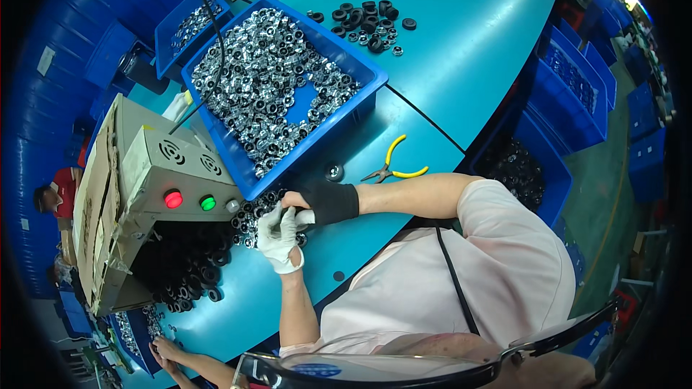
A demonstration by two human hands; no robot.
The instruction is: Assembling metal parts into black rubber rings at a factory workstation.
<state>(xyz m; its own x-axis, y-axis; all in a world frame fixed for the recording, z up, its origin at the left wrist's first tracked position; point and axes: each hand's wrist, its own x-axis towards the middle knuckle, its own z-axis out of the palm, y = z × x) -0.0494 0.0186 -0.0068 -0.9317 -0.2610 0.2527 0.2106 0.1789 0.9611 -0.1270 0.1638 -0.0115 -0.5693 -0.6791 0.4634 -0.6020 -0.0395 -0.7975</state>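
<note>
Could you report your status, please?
White-gloved left hand and black-wrapped right hand together; anything held hidden. Round black-silver parts alongside. Yellow-handled metal pliers clear of hands.

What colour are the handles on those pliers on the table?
Yellow. The handles show best in the head view.
</note>
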